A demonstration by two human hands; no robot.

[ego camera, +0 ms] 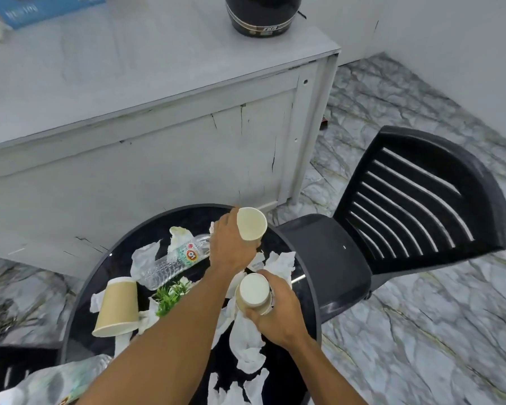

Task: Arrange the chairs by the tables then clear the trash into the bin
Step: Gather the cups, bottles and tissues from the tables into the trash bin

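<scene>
A round black table (307, 270) is littered with trash. My left hand (231, 244) grips a paper cup (251, 223) lifted above the table's far edge, its mouth toward me. My right hand (278, 314) holds a second paper cup (253, 293) upright over crumpled white tissues (246, 340). A third brown paper cup (117, 306) lies on its side at the table's left. An empty clear plastic bottle (173, 263) lies on the table beyond it. A black plastic chair (406, 206) stands at the table's right side, its seat partly under the rim.
A small green plant (170, 296) stands mid-table, partly hidden by my left arm. A grey cabinet (143, 159) with a black helmet (262, 16) on top blocks the far side. Another plastic bottle (59, 381) lies at the bottom left. Marble floor (421, 331) stretches to the right.
</scene>
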